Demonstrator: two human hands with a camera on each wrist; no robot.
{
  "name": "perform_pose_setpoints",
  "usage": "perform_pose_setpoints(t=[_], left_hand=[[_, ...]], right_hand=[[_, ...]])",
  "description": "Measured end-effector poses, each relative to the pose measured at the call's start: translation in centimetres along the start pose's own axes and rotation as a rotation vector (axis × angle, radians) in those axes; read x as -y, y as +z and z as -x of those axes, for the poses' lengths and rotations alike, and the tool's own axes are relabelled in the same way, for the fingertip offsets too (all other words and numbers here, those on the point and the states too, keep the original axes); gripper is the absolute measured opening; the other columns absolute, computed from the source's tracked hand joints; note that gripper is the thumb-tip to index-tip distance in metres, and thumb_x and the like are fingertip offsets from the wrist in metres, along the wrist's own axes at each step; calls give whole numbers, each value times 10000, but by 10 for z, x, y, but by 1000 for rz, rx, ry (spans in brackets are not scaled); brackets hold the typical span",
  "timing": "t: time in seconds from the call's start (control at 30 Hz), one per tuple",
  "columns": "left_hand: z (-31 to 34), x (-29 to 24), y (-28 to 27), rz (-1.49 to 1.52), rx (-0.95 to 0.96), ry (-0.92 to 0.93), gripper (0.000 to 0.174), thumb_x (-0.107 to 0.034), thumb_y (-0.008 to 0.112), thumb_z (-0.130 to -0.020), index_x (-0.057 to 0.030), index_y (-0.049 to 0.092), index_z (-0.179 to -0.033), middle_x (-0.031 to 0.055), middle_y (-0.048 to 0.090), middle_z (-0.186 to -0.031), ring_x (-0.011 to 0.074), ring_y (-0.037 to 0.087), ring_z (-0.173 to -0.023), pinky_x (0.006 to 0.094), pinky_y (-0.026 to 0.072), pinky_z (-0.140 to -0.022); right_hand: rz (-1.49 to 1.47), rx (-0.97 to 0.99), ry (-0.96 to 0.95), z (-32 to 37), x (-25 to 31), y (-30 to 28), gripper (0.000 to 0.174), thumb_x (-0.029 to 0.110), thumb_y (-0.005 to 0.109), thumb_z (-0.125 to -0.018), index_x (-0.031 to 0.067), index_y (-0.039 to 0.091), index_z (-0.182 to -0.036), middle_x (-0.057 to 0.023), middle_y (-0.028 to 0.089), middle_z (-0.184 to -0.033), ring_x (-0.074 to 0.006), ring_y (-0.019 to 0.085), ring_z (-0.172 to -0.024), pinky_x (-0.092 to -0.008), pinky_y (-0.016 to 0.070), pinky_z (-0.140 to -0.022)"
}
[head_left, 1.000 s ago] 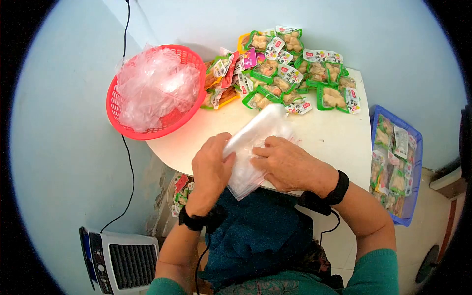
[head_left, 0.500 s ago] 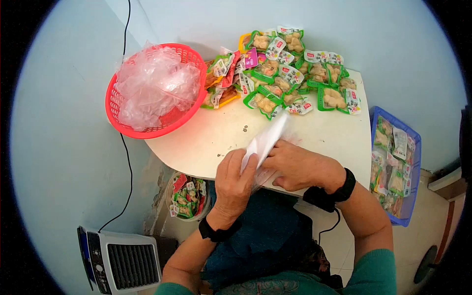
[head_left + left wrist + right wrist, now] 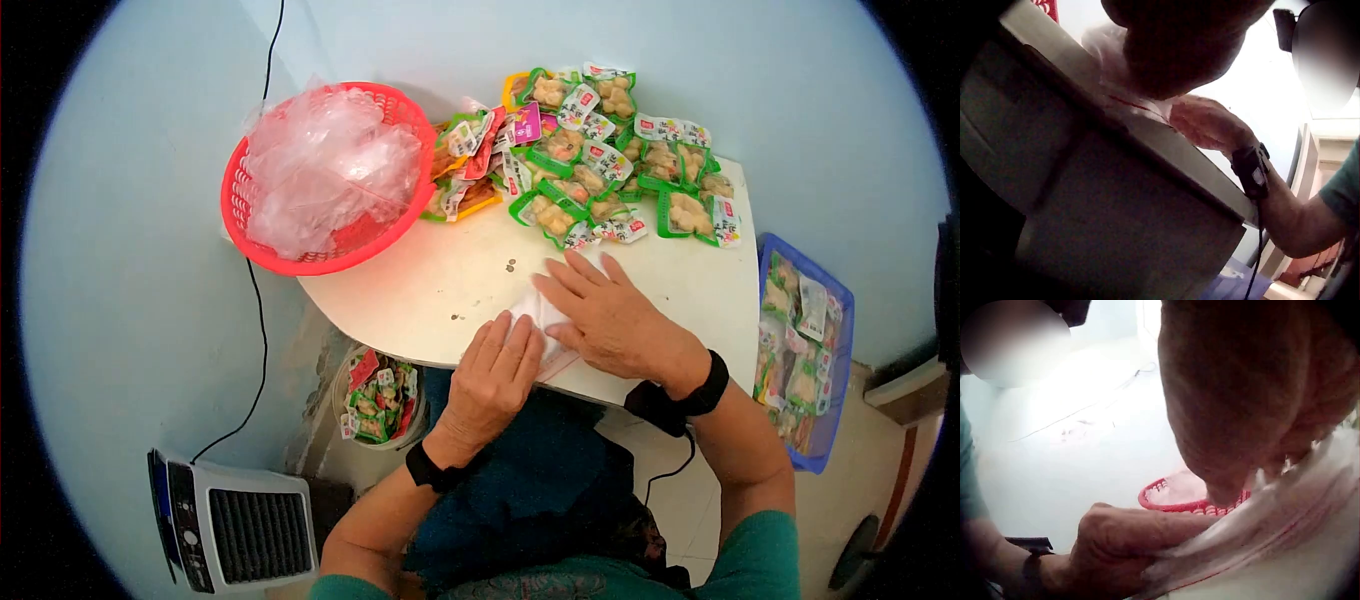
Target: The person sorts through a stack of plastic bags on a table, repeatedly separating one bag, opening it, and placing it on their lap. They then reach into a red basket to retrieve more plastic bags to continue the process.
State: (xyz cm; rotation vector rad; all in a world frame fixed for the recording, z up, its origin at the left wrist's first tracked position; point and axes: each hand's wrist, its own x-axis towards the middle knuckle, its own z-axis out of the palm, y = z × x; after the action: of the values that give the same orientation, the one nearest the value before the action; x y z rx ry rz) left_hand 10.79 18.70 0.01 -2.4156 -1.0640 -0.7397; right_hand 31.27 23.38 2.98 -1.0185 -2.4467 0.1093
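Observation:
A stack of clear plastic bags (image 3: pixel 546 311) lies near the table's front edge, partly hidden under both hands. A red strip runs along the bags (image 3: pixel 1285 515) in the right wrist view. The left hand (image 3: pixel 492 372) rests on their near left side with its fingers straight and side by side. Across their far right part lies the right hand (image 3: pixel 622 325), palm down, fingers spread and extended. In the left wrist view the left hand (image 3: pixel 1179 50) is a dark shape over the bags, with the right hand (image 3: pixel 1210 122) beyond it.
A red basket (image 3: pixel 300 267) of loose clear bags stands at the table's left. Several green-edged food packets (image 3: pixel 690 212) are piled at the back. Below are a pale bucket (image 3: pixel 418 425) of small packets, a blue crate (image 3: pixel 838 400) and an air cooler (image 3: pixel 262 540).
The bags were tilted up between the hands and gripped; now they lie flat on the table. The left hand moved right, and both hands' fingers have straightened over the bags.

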Motion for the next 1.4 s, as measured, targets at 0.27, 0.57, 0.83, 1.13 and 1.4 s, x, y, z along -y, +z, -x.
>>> perform_pose_setpoints(t=[0.27, 0.57, 0.83, 1.13, 1.4], left_hand=[[12, 6, -9, 84, 73, -60, 366, -52, 601, -831, -7, 606, -1194, 181, 589, -1267, 352, 569, -1189, 470, 462, -1001], [42, -18, -23, 305, 174, -243, 598, -161, 680, -832, -51, 468, -1380, 178, 458, -1436, 354, 421, -1347, 490, 322, -1110], [60, -4, 14, 58, -46, -92, 489, -139, 615, -871, -83, 514, -1346, 151, 490, -1417, 325, 484, -1293, 462, 391, -1061], [52, 4, -7, 172, -142, -100, 376, -110, 586, -838, -57, 589, -1210, 145, 601, -1244, 314, 574, -1159, 423, 464, -978], [55, 14, -13, 345, -194, -162, 376, -64, 569, -822, -57, 595, -1197, 146, 639, -1178, 300, 624, -1078, 408, 491, -935]], right_hand=[[123, 234, 196, 4, 16, 8, 673, 449, 537, -922, 47, 371, -1437, -208, 308, -1510, -402, 230, -1426, -687, 250, -1050], [114, 280, 241, 4, 18, 13, 708, 487, 526, -920, 69, 351, -1464, -196, 256, -1548, -383, 180, -1452, -706, 202, -1063], [114, 357, 241, 4, 17, 8, 935, 632, 622, -789, 67, 326, -1472, -195, 239, -1555, -392, 133, -1462, -704, 184, -1069], [93, 426, 224, -3, 13, 7, 1140, 689, 758, -608, 83, 336, -1476, -195, 251, -1556, -405, 121, -1464, -708, 163, -1066], [121, 298, 75, 6, 12, -2, 705, 395, 774, -762, 124, 502, -1354, -140, 489, -1418, -357, 398, -1357, -616, 279, -1077]])
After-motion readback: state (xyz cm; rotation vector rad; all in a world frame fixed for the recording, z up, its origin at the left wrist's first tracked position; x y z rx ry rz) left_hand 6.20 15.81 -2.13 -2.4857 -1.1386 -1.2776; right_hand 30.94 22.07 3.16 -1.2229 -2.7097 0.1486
